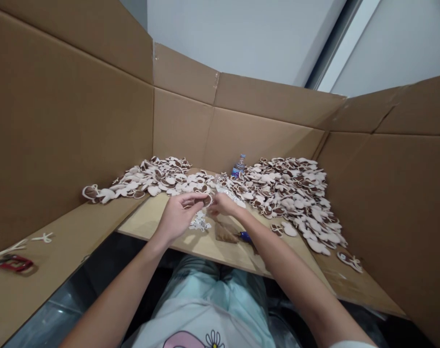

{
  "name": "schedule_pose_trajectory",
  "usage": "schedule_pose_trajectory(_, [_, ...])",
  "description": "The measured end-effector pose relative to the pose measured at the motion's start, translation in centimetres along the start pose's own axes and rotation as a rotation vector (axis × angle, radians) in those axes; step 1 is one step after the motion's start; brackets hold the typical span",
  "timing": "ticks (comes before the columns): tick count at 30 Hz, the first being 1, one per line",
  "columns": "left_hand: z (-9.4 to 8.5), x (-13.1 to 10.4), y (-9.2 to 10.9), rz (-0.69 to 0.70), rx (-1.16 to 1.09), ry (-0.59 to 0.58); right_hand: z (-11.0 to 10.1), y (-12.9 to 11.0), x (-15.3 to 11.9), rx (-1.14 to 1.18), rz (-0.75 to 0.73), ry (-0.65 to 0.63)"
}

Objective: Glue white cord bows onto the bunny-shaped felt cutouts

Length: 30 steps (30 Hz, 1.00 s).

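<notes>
My left hand (177,216) pinches a small brown fabric piece with a cream edge (207,201) between thumb and fingers, above the light wooden board (147,220). Close to its right side is my right hand (223,205), fingers drawn together and pointing down; whatever they hold is too small or hidden to make out. Below the hands lies a little heap of small white pieces (200,222). A brown square pad (226,233) rests on the board, with the blue tip of a tool (245,236) beside it, partly covered by my right forearm.
Large piles of brown-and-cream fabric pieces spread at the left (156,178) and right (288,186). A water bottle (238,167) stands behind a clear plastic bag (231,194). Cardboard walls (271,130) surround the board. A red-and-black tool (13,263) lies far left, near a cream cord bow (43,237).
</notes>
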State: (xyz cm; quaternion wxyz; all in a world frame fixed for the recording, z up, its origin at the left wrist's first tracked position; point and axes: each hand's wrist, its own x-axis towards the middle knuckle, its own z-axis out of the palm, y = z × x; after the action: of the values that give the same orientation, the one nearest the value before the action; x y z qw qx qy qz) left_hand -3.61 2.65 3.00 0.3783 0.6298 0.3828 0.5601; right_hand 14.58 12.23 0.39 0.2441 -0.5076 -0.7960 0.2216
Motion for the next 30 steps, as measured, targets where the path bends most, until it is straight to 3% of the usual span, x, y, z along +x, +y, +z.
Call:
schedule_pose_trajectory(2, [-0.1,0.0,-0.2,0.011,0.009,-0.005,-0.9,0.1,-1.1,0.039,-0.012,-0.071])
schedule_pose_trajectory(4, [-0.1,-0.1,-0.3,0.019,-0.010,-0.019,-2.0,0.0,-3.1,0.088,-0.044,-0.028])
schedule_pose_trajectory(9, [0.5,-0.8,0.2,0.041,-0.070,-0.072,-3.4,-0.8,-10.0,0.198,-0.096,0.204])
schedule_pose_trajectory(15, [1.9,-2.2,1.3,0.086,-0.042,-0.163,-2.5,-2.9,-16.1,0.542,-0.037,0.486])
schedule_pose_trajectory(22, [2.9,-3.5,2.2,0.172,-0.015,-0.261,-1.5,-4.4,-18.8,0.615,-0.060,0.590])
schedule_pose_trajectory(30, [3.5,-4.0,2.5,0.191,0.001,-0.289,-1.6,-3.9,-19.1,0.656,-0.066,0.739])
